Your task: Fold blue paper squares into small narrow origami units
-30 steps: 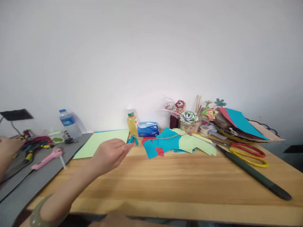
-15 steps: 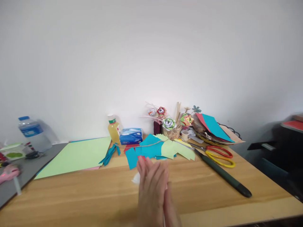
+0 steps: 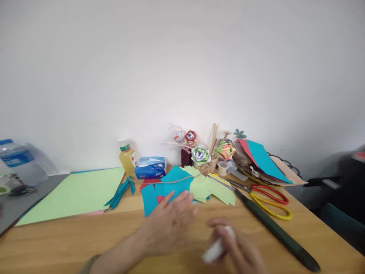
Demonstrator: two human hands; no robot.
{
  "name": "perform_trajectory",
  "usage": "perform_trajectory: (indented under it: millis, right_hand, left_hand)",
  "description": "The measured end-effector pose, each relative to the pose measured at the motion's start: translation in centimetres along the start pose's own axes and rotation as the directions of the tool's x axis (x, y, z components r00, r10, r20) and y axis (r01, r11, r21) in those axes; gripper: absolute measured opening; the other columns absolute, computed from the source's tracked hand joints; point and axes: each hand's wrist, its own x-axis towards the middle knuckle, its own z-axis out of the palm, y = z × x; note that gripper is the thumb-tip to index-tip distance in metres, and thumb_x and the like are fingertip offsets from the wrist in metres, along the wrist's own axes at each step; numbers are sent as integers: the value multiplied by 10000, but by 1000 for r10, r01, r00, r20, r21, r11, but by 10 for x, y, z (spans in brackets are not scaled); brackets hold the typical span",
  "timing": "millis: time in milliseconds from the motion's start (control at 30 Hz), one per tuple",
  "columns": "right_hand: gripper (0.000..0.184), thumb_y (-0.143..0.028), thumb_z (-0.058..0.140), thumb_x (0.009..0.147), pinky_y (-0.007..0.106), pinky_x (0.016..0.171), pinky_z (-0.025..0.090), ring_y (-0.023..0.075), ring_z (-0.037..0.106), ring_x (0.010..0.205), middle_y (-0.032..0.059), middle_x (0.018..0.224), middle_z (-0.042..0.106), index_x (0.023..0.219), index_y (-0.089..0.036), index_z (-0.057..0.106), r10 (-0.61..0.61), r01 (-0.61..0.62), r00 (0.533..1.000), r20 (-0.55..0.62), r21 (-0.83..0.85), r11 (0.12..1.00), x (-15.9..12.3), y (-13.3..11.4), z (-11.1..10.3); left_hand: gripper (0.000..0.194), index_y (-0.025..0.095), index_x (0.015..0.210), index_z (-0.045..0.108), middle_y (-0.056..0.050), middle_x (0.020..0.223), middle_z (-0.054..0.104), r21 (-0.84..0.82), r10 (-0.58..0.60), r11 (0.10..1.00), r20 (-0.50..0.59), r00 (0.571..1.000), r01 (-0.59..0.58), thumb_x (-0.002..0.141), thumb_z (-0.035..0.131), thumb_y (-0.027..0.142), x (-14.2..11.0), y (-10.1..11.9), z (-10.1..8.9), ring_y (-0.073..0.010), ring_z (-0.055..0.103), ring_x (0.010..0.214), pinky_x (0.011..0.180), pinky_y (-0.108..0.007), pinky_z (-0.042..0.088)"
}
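My left hand (image 3: 171, 224) hovers over the wooden table with its fingers stretched out, somewhat blurred, and holds nothing. To its right, my right hand (image 3: 238, 245) is closed around a crumpled white tissue (image 3: 213, 252), which sticks out below the fingers and is smeared by motion. The two hands are apart. Just beyond my left hand lie overlapping cut pieces of blue paper (image 3: 176, 182) and pale green paper (image 3: 221, 190). A blue tissue pack (image 3: 151, 167) stands behind them.
Right of my hands lie a long dark green tool (image 3: 278, 228) and red-and-yellow-handled scissors (image 3: 272, 217). Paper flowers (image 3: 201, 154) and a juice bottle (image 3: 127, 156) stand by the wall. Large green sheets (image 3: 76, 194) and a water bottle (image 3: 21, 161) are at left.
My hands were pressed together, with a bit of white showing beside them. Now they have parted, the right holding the white tissue. The view has shifted slightly.
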Motion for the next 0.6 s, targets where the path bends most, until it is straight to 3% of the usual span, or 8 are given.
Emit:
perform_trajectory:
  millis: [67,100,167,233,300,367,467,600]
  right_hand:
    - [462,-465,229,942,262,451,476,164,587,519,23,601,600,720,-215,546,-178,102,963,-201,-339,935,35,23,-38]
    - [443,-440,211,941,278,434,457,175,562,494,21,560,558,701,-227,516,-205,94,948,-242,-403,910,54,35,-56]
    - [364,-461,299,898,337,476,462,224,573,519,36,551,541,686,-249,506,-282,129,938,-201,-555,822,88,56,-81]
    - [333,-501,369,842,473,727,478,354,609,868,125,828,630,811,-245,579,-349,209,930,-115,-617,759,114,70,-88]
    - [381,-469,377,849,587,921,345,445,414,1190,203,1153,562,978,-184,595,-397,267,916,-58,-649,713,127,78,-79]
    - [391,-380,353,889,614,971,282,436,292,1283,241,1300,455,1091,-119,564,-479,359,878,19,-687,631,127,81,-62]
    - [365,-301,356,919,576,939,366,395,340,1270,247,1345,412,1162,-89,526,-629,571,744,226,-704,423,114,77,-36]
    - [344,-247,337,922,485,853,468,332,394,1245,161,1304,497,1181,-164,549,-703,781,564,434,-557,283,94,63,-12]
  left_hand:
    - [386,123,1291,457,-149,1329,490,40,-144,989,147,979,139,937,306,158,-18,-22,-2,-227,408,1262,1021,-410,321]
    - [372,142,1265,491,-127,1288,534,50,-227,974,209,951,222,935,323,170,-27,-32,-3,-233,456,1217,1006,-414,348]
    - [346,152,1174,573,-102,1164,625,96,-388,921,303,870,377,940,323,201,-44,-47,-3,-236,530,1124,958,-401,411]
    - [329,150,1108,618,-100,1105,653,146,-481,875,363,798,462,944,356,264,-57,-56,-2,-248,556,1081,918,-399,450]
    - [342,152,1119,619,-112,1166,624,190,-536,841,418,733,506,917,441,363,-67,-59,3,-280,538,1116,916,-429,455]
    - [446,136,1183,585,-142,1260,556,231,-581,808,470,665,542,873,507,448,-75,-59,8,-310,502,1169,927,-453,447]
    - [600,74,1262,512,-191,1323,477,257,-605,781,537,587,569,864,486,523,-83,-57,10,-319,460,1219,947,-433,436]
    - [786,62,1304,462,-213,1355,421,223,-537,815,635,555,535,813,430,675,-85,-46,2,-344,420,1245,969,-464,405]
